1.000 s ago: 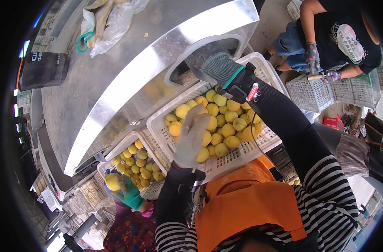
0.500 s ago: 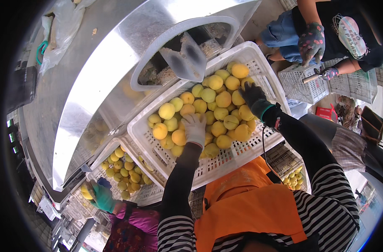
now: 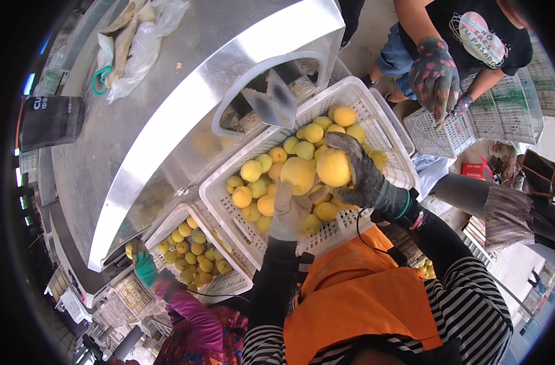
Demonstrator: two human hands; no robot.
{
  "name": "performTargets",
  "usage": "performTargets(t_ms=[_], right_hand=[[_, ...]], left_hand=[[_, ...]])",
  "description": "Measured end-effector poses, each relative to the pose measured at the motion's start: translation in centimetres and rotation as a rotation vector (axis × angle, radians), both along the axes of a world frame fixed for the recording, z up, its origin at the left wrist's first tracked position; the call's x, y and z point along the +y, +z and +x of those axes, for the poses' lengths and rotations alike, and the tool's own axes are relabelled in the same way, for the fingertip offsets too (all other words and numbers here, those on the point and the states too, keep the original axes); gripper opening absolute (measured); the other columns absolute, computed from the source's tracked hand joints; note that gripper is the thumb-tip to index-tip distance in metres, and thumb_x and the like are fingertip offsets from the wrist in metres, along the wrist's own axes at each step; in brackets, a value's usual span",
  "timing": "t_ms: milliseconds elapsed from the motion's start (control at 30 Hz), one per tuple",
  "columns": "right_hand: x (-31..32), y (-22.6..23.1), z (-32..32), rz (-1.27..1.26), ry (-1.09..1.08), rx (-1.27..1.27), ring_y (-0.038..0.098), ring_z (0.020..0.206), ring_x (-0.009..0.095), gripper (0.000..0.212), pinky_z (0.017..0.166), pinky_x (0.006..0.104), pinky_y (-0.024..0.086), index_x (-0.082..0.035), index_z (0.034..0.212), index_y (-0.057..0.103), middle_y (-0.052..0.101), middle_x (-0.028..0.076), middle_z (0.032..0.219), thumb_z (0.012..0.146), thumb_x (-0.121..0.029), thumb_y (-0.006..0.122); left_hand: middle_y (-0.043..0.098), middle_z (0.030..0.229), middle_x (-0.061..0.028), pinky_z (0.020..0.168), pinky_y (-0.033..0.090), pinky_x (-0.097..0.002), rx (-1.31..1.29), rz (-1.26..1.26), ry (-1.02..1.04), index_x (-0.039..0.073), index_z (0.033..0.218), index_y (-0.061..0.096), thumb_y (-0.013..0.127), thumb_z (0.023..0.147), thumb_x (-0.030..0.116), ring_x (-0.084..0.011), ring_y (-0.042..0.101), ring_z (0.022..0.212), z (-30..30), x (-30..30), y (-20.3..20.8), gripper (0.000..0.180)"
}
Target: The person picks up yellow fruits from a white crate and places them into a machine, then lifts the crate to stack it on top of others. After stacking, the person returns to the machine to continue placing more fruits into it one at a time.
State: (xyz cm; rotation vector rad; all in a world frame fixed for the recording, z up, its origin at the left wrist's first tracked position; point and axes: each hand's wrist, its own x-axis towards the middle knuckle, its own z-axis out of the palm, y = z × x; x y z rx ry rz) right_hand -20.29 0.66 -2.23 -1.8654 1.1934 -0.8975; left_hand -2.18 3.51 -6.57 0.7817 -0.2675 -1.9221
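My left hand point(image 3: 289, 213), in a pale glove, is closed round a yellow peach point(image 3: 298, 174) raised above the others. Beside it my right hand point(image 3: 368, 176), in a dark grey glove, grips another yellow peach point(image 3: 334, 168), its fingers curled over the top and side. Both fruits are held close together over a white slatted plastic crate point(image 3: 228, 228). Inside the crate lie several more peaches point(image 3: 251, 171), yellow to greenish.
A steel table point(image 3: 149, 152) with a curved rim and a chute opening point(image 3: 274, 100) borders the crate. At left, a co-worker's green-gloved hand point(image 3: 146, 267) is by a second peach crate point(image 3: 189, 213). Across stands a person with patterned gloves point(image 3: 435, 76) near stacked crates point(image 3: 502, 112).
Both my hands have risen from the pile, each now holding a peach, and my right hand has come nearer my left. The view has shifted. The co-worker opposite has moved a hand.
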Motion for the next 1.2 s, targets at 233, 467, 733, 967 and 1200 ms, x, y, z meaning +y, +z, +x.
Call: performTargets(t_ms=[233, 467, 733, 967, 1200], right_hand=[[1.9, 1.7, 2.6, 0.037, 0.082, -0.313, 0.028, 0.132, 0.035, 0.085, 0.107, 0.0444, 0.023, -0.005, 0.137, 0.031, 0.033, 0.018, 0.140, 0.065, -0.014, 0.077], [1.7, 6.3, 3.7, -0.139, -0.193, 0.078, 0.032, 0.131, 0.030, 0.089, 0.107, 0.0418, 0.027, -0.004, 0.137, 0.032, 0.038, 0.017, 0.137, 0.064, -0.019, 0.081], [0.0, 4.6, 4.1, -0.237, -0.160, -0.072, 0.045, 0.121, 0.031, 0.087, 0.100, 0.0376, 0.038, -0.001, 0.135, 0.033, 0.044, 0.018, 0.132, 0.065, -0.019, 0.081], [-5.7, 2.2, 7.9, -0.340, -0.358, 0.009, 0.049, 0.112, 0.036, 0.081, 0.101, 0.0448, 0.036, -0.002, 0.129, 0.038, 0.050, 0.017, 0.121, 0.062, -0.020, 0.080], [-12.2, -3.9, 9.3, -0.204, -0.454, 0.260, 0.033, 0.124, 0.043, 0.083, 0.104, 0.0502, 0.030, 0.000, 0.128, 0.031, 0.038, 0.022, 0.130, 0.066, -0.034, 0.073]], left_hand=[[0.047, 0.128, -0.0103, 0.100, 0.038, -0.0436, 0.179, -0.074, 0.186, 0.007, 0.130, 0.041, 0.058, 0.081, 0.049, -0.0267, 0.046, 0.118, 0.0, 0.2, 5.0, 0.067], [0.052, 0.123, -0.0110, 0.100, 0.038, -0.0398, 0.114, -0.083, 0.232, 0.006, 0.119, 0.049, 0.059, 0.082, 0.042, -0.0251, 0.049, 0.113, 0.1, -1.0, 8.0, 0.053], [0.050, 0.127, -0.0154, 0.101, 0.037, -0.0417, 0.281, -0.166, 0.232, 0.000, 0.126, 0.046, 0.057, 0.081, 0.043, -0.0271, 0.049, 0.115, 1.0, -1.6, 7.4, 0.063], [0.051, 0.126, -0.0173, 0.101, 0.039, -0.0395, -0.079, -0.178, 0.313, -0.003, 0.126, 0.044, 0.057, 0.083, 0.041, -0.0283, 0.049, 0.115, 3.9, -3.0, 5.4, 0.063], [0.049, 0.128, -0.0168, 0.101, 0.037, -0.0372, -0.148, -0.062, 0.205, -0.001, 0.128, 0.042, 0.041, 0.094, 0.040, -0.0270, 0.049, 0.115, 4.6, -2.4, 4.7, 0.053]])
